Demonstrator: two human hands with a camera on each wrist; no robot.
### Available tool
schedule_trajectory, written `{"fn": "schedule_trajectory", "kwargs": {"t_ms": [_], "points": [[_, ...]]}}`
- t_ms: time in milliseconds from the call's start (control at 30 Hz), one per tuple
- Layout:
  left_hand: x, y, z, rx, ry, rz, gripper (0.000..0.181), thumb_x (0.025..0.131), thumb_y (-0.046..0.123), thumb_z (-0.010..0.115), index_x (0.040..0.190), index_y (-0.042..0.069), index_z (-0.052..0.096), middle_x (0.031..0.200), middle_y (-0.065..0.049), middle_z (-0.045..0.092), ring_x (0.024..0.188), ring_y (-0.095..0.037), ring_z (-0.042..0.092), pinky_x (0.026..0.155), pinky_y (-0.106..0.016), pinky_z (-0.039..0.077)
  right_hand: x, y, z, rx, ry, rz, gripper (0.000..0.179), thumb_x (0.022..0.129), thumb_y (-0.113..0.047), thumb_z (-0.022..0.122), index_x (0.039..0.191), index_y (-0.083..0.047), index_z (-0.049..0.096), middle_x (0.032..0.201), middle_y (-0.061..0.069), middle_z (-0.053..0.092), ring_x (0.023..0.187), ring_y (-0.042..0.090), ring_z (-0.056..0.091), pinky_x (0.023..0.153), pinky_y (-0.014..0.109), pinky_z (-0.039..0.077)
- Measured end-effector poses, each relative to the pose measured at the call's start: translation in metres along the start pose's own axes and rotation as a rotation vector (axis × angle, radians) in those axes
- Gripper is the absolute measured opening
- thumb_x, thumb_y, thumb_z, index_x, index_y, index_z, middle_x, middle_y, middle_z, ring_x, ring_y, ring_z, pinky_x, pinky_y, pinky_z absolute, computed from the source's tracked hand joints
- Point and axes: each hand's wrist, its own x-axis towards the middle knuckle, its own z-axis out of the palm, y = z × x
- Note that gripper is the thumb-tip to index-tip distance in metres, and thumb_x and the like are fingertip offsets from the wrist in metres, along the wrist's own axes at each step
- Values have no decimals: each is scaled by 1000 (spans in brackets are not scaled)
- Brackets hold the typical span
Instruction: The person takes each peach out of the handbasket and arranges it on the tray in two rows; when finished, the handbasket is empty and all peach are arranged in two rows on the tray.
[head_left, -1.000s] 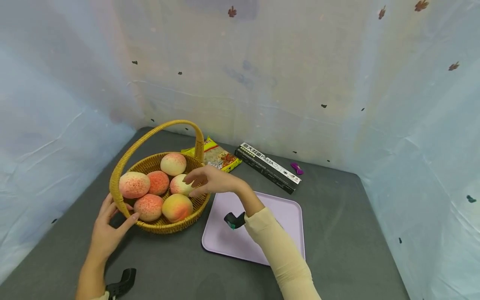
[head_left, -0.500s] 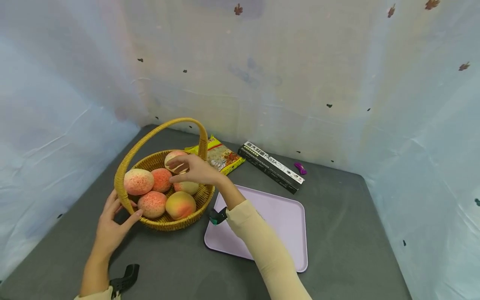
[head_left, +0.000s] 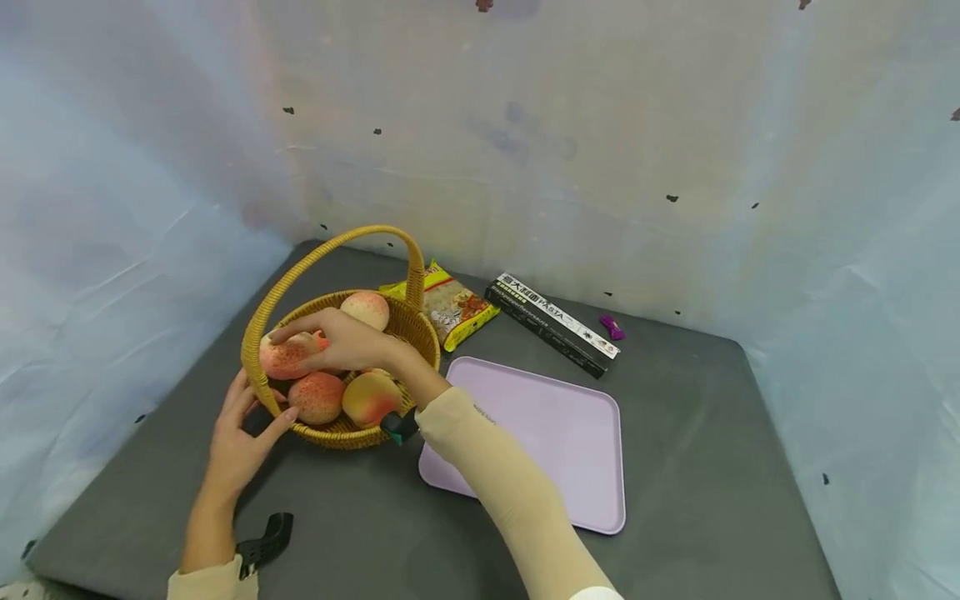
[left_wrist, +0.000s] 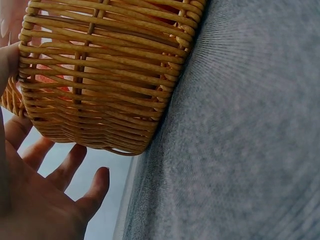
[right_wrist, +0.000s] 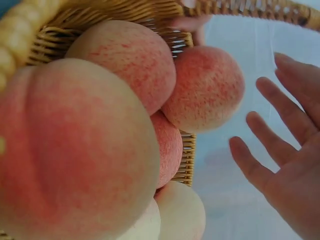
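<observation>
A yellow wicker basket (head_left: 352, 439) with a tall arched handle holds several peaches on the left of the table. My left hand (head_left: 234, 446) grips its left rim by the foot of the handle, thumb on the near side; in the left wrist view the other fingers (left_wrist: 70, 165) spread beside the weave. Over the basket reaches my right hand (head_left: 347, 340), fingers extended above the leftmost speckled peach (head_left: 281, 361). In the right wrist view those fingers are spread, apart from the speckled peach (right_wrist: 205, 87). A yellow-red peach (head_left: 371, 400) lies nearest the front; the hand partly hides others.
Right of the basket lies a lilac tray (head_left: 558, 442), partly under my right sleeve. Behind are a yellow food packet (head_left: 457, 308), a black and white pasta box (head_left: 551, 323) and a small purple wrapped candy (head_left: 612, 327). Pale curtains surround the grey table.
My right hand has moved left across the basket, from the right-hand peach to above the leftmost one. My left hand keeps its hold on the rim. The head view has shifted slightly.
</observation>
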Motion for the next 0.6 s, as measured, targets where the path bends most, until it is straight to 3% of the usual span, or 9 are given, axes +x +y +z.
{"fn": "schedule_trajectory", "kwargs": {"t_ms": [300,433,600], "points": [[-2,0,-3,7,14,27,28,82,-7,76,106,-3,62,160,1,30,144,-7,23,97,-16,30,17,-12,8,-190,-49,16,35,98,-10,64,133,-7,63,144,2,55,142,4,31,107,10,23],[-1,-1,-1,15,1,15,28,83,-5,76,108,-3,62,160,3,29,145,-7,22,98,-17,29,20,-11,7,-229,-27,32,31,98,-7,62,129,-8,67,137,1,61,142,8,33,106,10,25],[-2,-4,1,11,7,37,26,85,-8,72,108,-7,60,160,1,29,145,-7,22,102,-18,27,21,-13,10,-333,-60,45,29,99,-14,62,127,-15,68,127,-8,66,144,8,30,107,10,22]]}}
